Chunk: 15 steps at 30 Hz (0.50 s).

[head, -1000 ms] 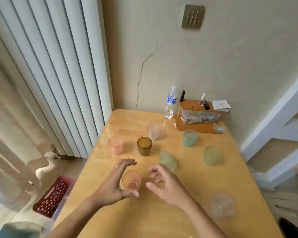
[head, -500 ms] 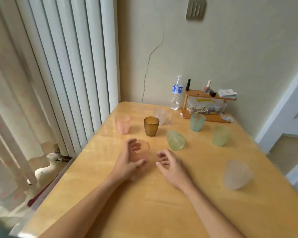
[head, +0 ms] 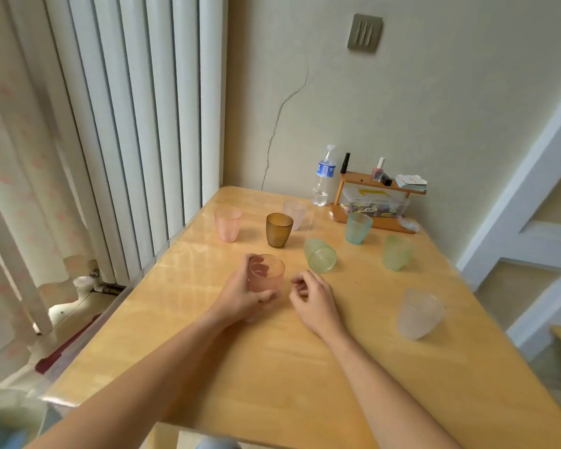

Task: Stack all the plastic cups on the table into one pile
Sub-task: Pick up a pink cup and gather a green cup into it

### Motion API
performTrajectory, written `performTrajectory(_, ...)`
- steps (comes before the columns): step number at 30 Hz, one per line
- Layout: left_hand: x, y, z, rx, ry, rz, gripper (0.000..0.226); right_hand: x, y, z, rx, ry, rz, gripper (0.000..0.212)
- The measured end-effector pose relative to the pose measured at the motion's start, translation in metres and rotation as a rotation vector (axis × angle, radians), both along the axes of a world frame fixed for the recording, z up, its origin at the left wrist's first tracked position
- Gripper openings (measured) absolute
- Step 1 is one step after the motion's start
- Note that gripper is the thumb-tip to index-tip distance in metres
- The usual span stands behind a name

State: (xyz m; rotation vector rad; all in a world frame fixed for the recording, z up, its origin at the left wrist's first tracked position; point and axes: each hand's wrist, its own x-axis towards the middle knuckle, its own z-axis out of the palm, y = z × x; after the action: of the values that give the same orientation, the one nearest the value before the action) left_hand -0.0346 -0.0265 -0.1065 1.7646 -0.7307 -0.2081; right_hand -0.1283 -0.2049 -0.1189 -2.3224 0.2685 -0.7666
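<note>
Cups sit scattered over your pale wooden bench [head: 305, 367]. Your left hand [head: 240, 294] has its grip wrapped round an upright, textured pink plastic cup [head: 267, 273] near the middle. Your right hand [head: 314, 296] rests just beside it, fingers loosely curled, holding nothing. Farther back stand a light pink cup [head: 228, 223], an amber-brown cup [head: 278, 230], a frosted pale cup [head: 294, 214] and a teal cup [head: 358, 228]. A green cup [head: 319, 256] lies on its side; another green one [head: 397, 252] and a clear frosted cup [head: 418, 314] sit to the right.
</note>
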Motion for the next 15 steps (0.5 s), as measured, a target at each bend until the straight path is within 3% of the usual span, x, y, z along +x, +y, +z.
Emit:
performTrajectory(4, 0.005, 0.0, -0.003, -0.017, 0.003, -0.022, 0.081, 0.008, -0.016, 0.006, -0.005, -0.152, -0.197, 0.009)
performTrajectory(8, 0.004, 0.0, -0.004, -0.033, 0.054, -0.043, 0.076, 0.026, -0.038, 0.012, -0.046, -0.229, -0.365, 0.031)
performTrajectory(12, 0.001, -0.003, -0.003, -0.023, 0.068, -0.038, 0.073, 0.049, -0.051, 0.012, -0.042, -0.086, -0.439, 0.066)
performTrajectory(15, -0.001, -0.003, -0.005, -0.008, 0.05, -0.028, 0.072, 0.063, -0.052, 0.009, 0.058, 0.054, -0.405, 0.08)
